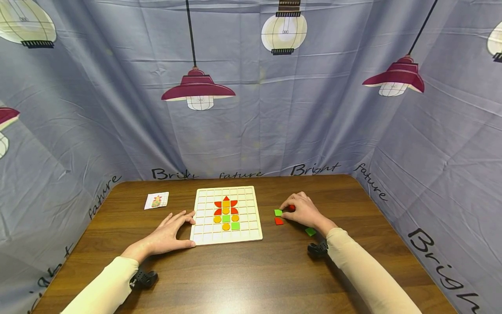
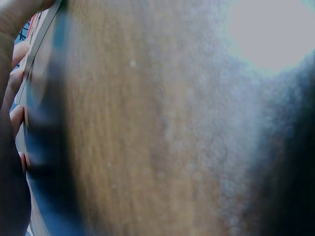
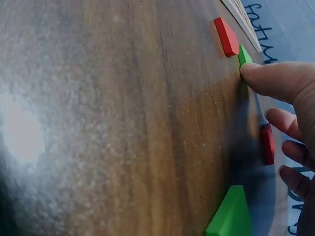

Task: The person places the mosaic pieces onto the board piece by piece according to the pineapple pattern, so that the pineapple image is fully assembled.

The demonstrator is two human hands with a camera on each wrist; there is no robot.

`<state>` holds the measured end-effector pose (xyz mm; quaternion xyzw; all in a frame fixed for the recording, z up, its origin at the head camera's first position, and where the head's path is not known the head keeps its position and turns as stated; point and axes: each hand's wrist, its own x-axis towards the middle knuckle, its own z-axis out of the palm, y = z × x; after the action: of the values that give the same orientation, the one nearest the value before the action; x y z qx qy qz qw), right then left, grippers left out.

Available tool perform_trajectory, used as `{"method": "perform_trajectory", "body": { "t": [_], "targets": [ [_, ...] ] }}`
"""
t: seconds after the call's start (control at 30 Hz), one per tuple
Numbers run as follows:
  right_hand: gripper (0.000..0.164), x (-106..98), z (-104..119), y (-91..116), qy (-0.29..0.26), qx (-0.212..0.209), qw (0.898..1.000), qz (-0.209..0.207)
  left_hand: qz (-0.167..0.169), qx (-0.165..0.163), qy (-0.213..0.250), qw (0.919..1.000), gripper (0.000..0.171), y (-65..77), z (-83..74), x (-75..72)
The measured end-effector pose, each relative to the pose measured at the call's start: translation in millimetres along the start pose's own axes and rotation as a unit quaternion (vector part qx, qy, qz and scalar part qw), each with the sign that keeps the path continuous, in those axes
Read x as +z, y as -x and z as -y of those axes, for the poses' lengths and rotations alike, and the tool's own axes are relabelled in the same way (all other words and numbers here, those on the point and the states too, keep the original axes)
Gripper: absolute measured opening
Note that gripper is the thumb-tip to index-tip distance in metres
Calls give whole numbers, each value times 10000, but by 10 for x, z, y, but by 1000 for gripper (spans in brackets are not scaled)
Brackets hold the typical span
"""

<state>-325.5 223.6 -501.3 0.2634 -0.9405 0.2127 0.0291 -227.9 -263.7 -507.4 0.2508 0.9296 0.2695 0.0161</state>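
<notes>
My left hand rests at the left side of a white grid board. Its spread fingers touch the edge, and the thumb lies by the near corner. Red, orange and green tiles form a pattern on the board, among them a green square tile. To the right of the board, my right hand pinches a loose green tile at its edge with thumb and forefinger. A red tile lies just nearer than it. Another red tile lies beneath the curled fingers.
A small card with a printed pineapple-like pattern lies left of the board. One more green tile is on the wooden table near the right wrist. A grey patterned curtain stands around the table's back and sides.
</notes>
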Motion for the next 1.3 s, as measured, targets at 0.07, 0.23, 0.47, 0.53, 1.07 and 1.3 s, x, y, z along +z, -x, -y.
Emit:
{"method": "perform_trajectory", "body": {
  "t": [0.07, 0.23, 0.47, 0.53, 1.07, 1.3],
  "targets": [
    [25, 9, -12, 3, -105, 34, 9999, -68, 3, -1, -9, 10000, 59, -2, 3, 2],
    [28, 10, -22, 7, -242, 106, 9995, -152, -8, -8, -26, 10000, 59, -5, 9, 3],
    [27, 13, -17, 5, -122, 33, 9998, -151, 6, -9, -21, 10000, 60, -7, 17, 4],
    [27, 19, -19, 4, -95, 14, 9999, -140, 9, -11, -29, 10000, 60, -6, 19, 4],
    [23, 8, 2, 4, 5, -107, 9999, -102, 19, 10, -52, 10000, 59, -3, 31, 9],
    [21, 13, 14, -9, 164, -163, 9997, -111, 14, 3, -19, 10000, 58, -4, 27, 7]
  ]
}}
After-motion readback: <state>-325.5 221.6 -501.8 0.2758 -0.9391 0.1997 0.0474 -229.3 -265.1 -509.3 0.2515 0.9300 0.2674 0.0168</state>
